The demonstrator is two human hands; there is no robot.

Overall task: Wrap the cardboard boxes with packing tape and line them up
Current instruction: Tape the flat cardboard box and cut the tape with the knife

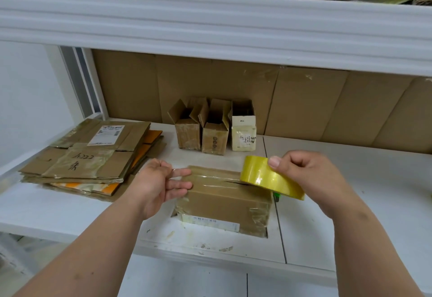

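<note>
You are working at a white shelf board (350, 180) set into a white shelving unit, with brown cardboard sheeting (304, 100) lining the back wall behind it and a thick white upper shelf (210, 25) crossing overhead, on which curled yellowish paper and flattened cardboard lie. The board is scuffed and stained near its front edge, and a dark seam runs front to back just right of the cardboard box (224, 201) you are taping. That box lies on its side near the front of the board, its top already glossy with tape. Your left hand (161, 184) rests against the box's left end, fingers fairly straight and pressing on the top edge. Your right hand (311, 173) grips the yellow tape roll (268, 177), thumb on its outer face and fingers curled behind, holding it tilted at the box's top right corner, with a strip running from it across the lid. A small green object peeks out under the roll; you cannot tell what it is. Toward the back stand three small boxes (212, 130) side by side, upright, flaps open. To your left sits a stack of flattened cartons (93, 156), some orange.
</note>
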